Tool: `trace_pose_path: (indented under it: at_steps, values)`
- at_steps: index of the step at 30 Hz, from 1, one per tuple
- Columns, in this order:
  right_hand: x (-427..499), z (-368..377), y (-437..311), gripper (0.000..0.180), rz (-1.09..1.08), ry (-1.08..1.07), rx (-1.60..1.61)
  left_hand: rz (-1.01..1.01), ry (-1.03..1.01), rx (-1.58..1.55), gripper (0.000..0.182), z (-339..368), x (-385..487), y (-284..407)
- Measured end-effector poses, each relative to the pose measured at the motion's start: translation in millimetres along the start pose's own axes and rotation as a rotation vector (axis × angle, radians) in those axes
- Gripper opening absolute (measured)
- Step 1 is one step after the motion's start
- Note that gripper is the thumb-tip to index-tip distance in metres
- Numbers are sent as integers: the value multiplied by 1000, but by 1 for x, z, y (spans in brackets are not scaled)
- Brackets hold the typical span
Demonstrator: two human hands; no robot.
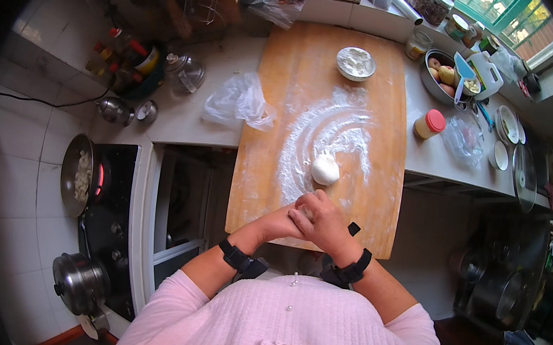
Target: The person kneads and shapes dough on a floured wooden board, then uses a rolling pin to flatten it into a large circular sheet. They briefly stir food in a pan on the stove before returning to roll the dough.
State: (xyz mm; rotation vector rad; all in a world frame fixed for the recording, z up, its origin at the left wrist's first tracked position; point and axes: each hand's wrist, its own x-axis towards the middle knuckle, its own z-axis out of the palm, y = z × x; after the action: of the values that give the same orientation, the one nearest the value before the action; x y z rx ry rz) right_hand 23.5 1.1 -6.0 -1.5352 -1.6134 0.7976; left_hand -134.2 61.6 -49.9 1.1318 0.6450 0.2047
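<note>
My right hand (324, 224) lies over my left hand (281, 223), fingers touching, near the front of a wooden board (261, 171). Pale flour or dough clings to the fingers; whether anything is held between the hands is hidden. Just beyond my fingertips a smooth white ball of dough (326, 171) rests on the board. White flour (298, 139) is spread around it in curved streaks. Farther back on the board stands a bowl of flour (356, 63). Both wrists wear black straps.
A crumpled plastic bag (241, 101) overlaps the board's left edge. To the right stand a red-lidded jar (430, 123) and a metal pot of fruit or potatoes (432, 83). A pan (76, 175) of pale pieces sits beside a red-glowing cooktop zone, with a lidded pot (80, 283) nearer.
</note>
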Motion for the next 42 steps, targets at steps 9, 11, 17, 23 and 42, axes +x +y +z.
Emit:
trace_pose_path:
  at_steps: [9,11,17,23,42]
  values:
    - [1,2,10,20,-1,-56,49,-117,-22,-75,25,9,-5,-5]
    - [1,-1,7,21,-18,-47,12,-156,-19,-36,24,9,-5,-3]
    - [2,-4,-5,22,-57,-11,-76,-118,-105,17,25,-1,-3,12]
    - [1,6,12,26,-54,56,-162,-73,-45,291,29,10,2,8]
    - [-101,-83,46,58,395,444,-161,402,-231,481,126,122,96,-1]
